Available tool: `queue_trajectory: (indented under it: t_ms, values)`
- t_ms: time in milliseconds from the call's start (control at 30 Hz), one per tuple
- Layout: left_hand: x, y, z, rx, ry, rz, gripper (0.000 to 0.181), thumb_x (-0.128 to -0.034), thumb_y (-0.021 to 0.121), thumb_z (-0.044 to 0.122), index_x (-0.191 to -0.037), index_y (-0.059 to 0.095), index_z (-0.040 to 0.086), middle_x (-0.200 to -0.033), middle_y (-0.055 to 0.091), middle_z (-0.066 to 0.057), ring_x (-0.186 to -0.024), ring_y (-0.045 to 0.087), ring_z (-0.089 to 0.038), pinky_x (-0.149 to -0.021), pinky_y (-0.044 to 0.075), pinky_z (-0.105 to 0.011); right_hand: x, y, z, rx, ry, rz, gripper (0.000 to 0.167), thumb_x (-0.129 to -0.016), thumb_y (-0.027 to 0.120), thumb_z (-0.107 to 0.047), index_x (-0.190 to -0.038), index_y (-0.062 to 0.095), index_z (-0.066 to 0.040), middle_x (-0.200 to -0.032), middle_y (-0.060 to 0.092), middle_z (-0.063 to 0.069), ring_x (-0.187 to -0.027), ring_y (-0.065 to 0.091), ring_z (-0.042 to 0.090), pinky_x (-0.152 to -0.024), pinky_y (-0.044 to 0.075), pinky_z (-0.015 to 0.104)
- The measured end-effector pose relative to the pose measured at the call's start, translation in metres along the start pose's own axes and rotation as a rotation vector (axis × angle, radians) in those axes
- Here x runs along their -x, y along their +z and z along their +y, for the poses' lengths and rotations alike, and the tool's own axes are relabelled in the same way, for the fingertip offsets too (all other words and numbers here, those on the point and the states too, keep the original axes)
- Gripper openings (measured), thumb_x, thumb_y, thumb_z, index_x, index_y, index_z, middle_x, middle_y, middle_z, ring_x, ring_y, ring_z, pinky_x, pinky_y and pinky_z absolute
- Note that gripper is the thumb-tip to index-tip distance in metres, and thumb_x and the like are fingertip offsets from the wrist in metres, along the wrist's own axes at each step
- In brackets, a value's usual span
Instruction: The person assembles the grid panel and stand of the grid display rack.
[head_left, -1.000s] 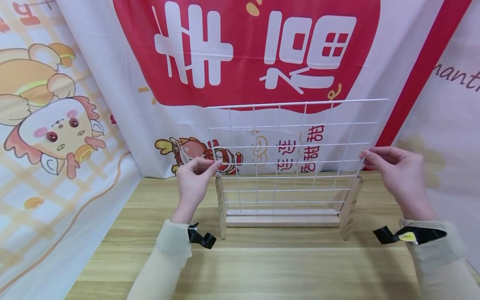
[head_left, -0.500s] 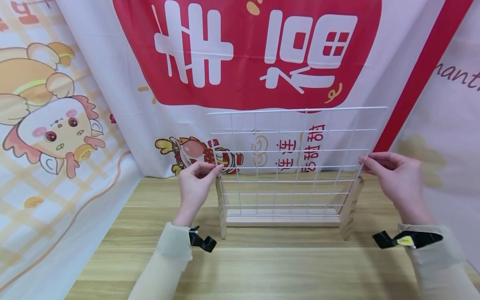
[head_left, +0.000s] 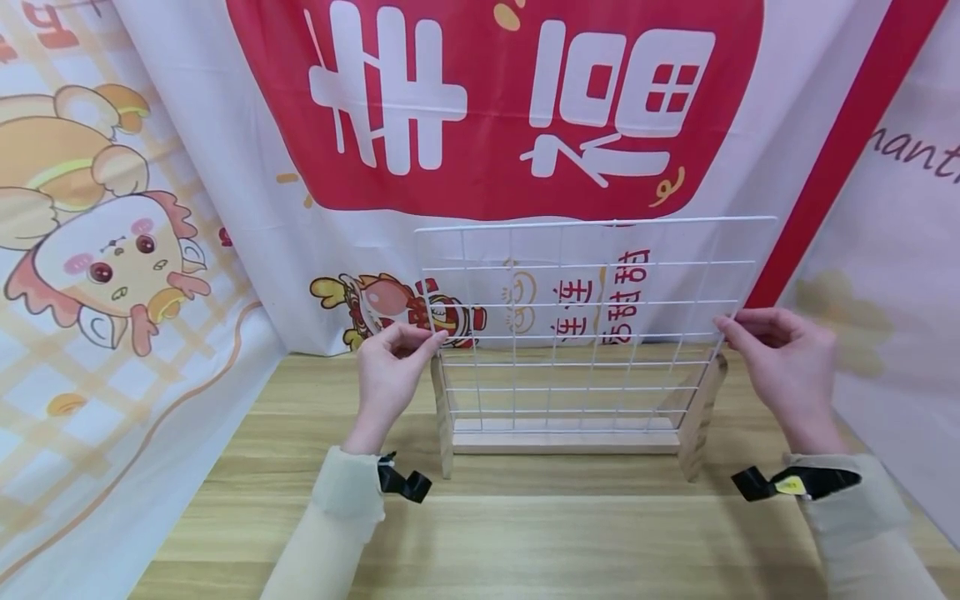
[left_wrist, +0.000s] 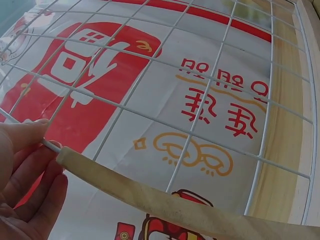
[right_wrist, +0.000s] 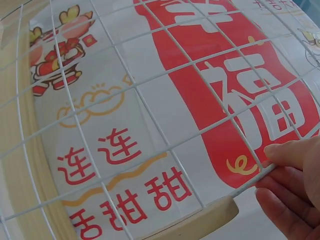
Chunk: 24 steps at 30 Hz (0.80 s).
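A white wire grid panel (head_left: 600, 222) stands upright, leaning slightly, between the two side pieces of a light wooden stand (head_left: 566, 442). Thumb and fingers of my left hand (head_left: 388, 367) pinch the panel's left edge wire, just above the left wooden side piece (left_wrist: 150, 196). On the opposite edge my right hand (head_left: 787, 367) pinches the wire just above the right side piece (right_wrist: 200, 222). The panel's lower edge lies close to the stand's crossbar; whether it sits in a groove cannot be told.
The stand rests on a wood-grain table (head_left: 555, 542). Behind it hangs a white cloth with a large red print (head_left: 495, 187). A patterned cloth (head_left: 112, 375) borders the left side, and a pale cloth (head_left: 900, 333) the right.
The grid panel has come down a little between the side pieces, both hands lowering with it. In the last half second my right hand has shifted slightly left and down; the stand stays put.
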<state>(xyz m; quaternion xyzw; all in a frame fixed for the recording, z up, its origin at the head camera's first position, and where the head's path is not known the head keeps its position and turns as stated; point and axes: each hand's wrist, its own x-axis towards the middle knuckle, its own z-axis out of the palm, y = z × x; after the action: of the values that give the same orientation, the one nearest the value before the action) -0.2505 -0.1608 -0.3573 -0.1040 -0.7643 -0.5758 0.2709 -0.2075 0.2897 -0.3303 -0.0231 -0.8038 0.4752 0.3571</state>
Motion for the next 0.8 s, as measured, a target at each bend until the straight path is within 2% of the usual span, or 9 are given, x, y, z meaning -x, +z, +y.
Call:
queue_trajectory:
  t_ms: [133, 267, 500, 667, 800]
  values:
    - [0.0, 0.0006, 0.0002, 0.018, 0.019, -0.011, 0.03, -0.0849, 0.084, 0.041, -0.091, 0.076, 0.012, -0.084, 0.072, -0.001, -0.073, 0.064, -0.02, -0.061, 0.053, -0.024, 0.0025, 0.0016, 0.0061, -0.018, -0.005, 0.033, 0.031, -0.087, 0.084, -0.022, -0.108, 0.077, -0.001, -0.087, 0.072, -0.009, -0.075, 0.067, 0.005, -0.068, 0.052, 0.009]
    - [-0.0005, 0.0021, 0.0016, 0.034, 0.028, -0.009, 0.028, -0.0852, 0.085, 0.037, -0.091, 0.076, 0.011, -0.084, 0.072, -0.002, -0.075, 0.066, -0.021, -0.063, 0.054, -0.025, 0.0033, 0.0029, 0.0089, -0.015, -0.006, 0.06, 0.031, -0.086, 0.085, -0.023, -0.108, 0.077, -0.002, -0.087, 0.072, -0.007, -0.075, 0.066, 0.008, -0.067, 0.052, 0.009]
    - [0.0009, 0.0035, 0.0013, 0.035, 0.027, -0.01, 0.029, -0.0854, 0.084, 0.04, -0.092, 0.076, 0.013, -0.085, 0.072, -0.001, -0.076, 0.066, -0.02, -0.064, 0.055, -0.026, 0.0041, 0.0014, 0.008, 0.016, 0.013, 0.05, 0.031, -0.088, 0.083, -0.028, -0.11, 0.078, -0.007, -0.09, 0.071, -0.007, -0.077, 0.065, 0.008, -0.067, 0.051, 0.009]
    - [0.0021, 0.0051, 0.001, 0.042, 0.034, -0.008, 0.028, -0.0857, 0.084, 0.038, -0.092, 0.076, 0.012, -0.085, 0.072, -0.001, -0.076, 0.065, -0.02, -0.064, 0.054, -0.025, 0.0059, -0.0013, 0.0091, 0.007, 0.028, 0.043, 0.032, -0.087, 0.084, -0.027, -0.109, 0.078, -0.005, -0.089, 0.072, -0.006, -0.077, 0.065, 0.008, -0.066, 0.051, 0.009]
    - [0.0012, 0.006, 0.0019, 0.029, 0.017, 0.003, 0.024, -0.0862, 0.084, 0.033, -0.092, 0.076, 0.011, -0.086, 0.072, -0.002, -0.075, 0.064, -0.018, -0.064, 0.053, -0.023, 0.0058, -0.002, 0.0087, 0.0, 0.023, 0.046, 0.031, -0.086, 0.084, -0.026, -0.108, 0.078, -0.004, -0.088, 0.072, -0.006, -0.076, 0.065, 0.008, -0.065, 0.051, 0.01]
